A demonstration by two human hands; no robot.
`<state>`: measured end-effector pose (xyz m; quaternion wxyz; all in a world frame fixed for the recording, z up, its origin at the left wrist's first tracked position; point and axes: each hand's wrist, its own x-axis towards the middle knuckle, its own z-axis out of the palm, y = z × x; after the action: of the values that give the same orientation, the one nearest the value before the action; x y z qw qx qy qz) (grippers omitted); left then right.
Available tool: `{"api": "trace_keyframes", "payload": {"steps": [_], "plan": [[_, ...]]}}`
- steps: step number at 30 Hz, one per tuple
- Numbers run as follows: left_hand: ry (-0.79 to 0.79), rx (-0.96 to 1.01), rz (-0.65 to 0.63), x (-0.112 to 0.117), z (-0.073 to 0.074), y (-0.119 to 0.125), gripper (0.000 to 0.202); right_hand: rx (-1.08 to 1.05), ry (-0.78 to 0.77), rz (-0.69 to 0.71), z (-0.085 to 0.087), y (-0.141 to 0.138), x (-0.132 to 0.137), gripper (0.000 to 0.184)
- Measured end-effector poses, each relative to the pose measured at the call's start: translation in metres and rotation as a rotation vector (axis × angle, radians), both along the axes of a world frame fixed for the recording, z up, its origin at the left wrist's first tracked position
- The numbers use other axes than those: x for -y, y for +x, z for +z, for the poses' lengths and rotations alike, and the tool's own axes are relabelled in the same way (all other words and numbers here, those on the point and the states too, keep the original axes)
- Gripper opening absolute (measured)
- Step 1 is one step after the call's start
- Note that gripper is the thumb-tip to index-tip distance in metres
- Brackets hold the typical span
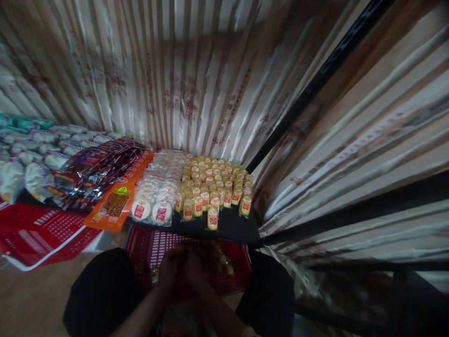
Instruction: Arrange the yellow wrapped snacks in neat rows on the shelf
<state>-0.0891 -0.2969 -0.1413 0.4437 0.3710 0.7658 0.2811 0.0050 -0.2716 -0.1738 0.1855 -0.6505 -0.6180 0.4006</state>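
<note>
My left hand [170, 263] and my right hand [192, 263] are close together, low over a red plastic basket [245, 267] between my knees. Both look closed, with fingers curled in toward each other. Deep shadow hides whatever is between them. Small yellowish wrapped pieces [224, 262] lie inside the basket, mostly at its right side. Just beyond its far rim, rows of small wrapped yellow cakes [212, 218] stand on a black shelf [231, 227]. One cake is set forward of the others.
Left of the cakes are round white wrapped biscuits [162, 212], an orange snack packet [114, 206], dark red packets [87, 164] and white packets [56, 159]. Another red basket [42, 234] with a white handle is at left. Pleated curtains [196, 84] and black poles [315, 79] enclose the shelf.
</note>
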Motion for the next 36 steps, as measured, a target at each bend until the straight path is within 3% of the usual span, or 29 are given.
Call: {"api": "trace_keyframes", "payload": {"steps": [4, 11, 15, 18, 26, 36], "plan": [[-0.041, 0.029, 0.149, 0.009, 0.016, 0.002, 0.016, -0.092, 0.072, 0.009, 0.019, 0.002, 0.009, 0.028], [0.282, 0.121, 0.182, 0.011, 0.047, 0.004, 0.014, -0.153, 0.291, -0.023, 0.06, -0.001, 0.011, 0.022], [0.412, 0.27, 0.207, 0.0, 0.07, 0.004, 0.017, -0.219, 0.359, -0.035, 0.079, -0.004, -0.001, 0.024], [0.509, 0.214, 0.222, -0.013, 0.08, 0.002, 0.02, -0.254, 0.417, -0.053, 0.089, -0.007, -0.013, 0.022], [0.581, -0.028, 0.168, -0.047, 0.08, -0.003, 0.024, -0.233, 0.474, -0.089, 0.104, -0.014, -0.041, 0.024], [0.636, -0.084, 0.192, -0.068, 0.068, -0.004, 0.027, -0.064, 0.641, -0.126, 0.092, -0.018, -0.059, 0.021]]}}
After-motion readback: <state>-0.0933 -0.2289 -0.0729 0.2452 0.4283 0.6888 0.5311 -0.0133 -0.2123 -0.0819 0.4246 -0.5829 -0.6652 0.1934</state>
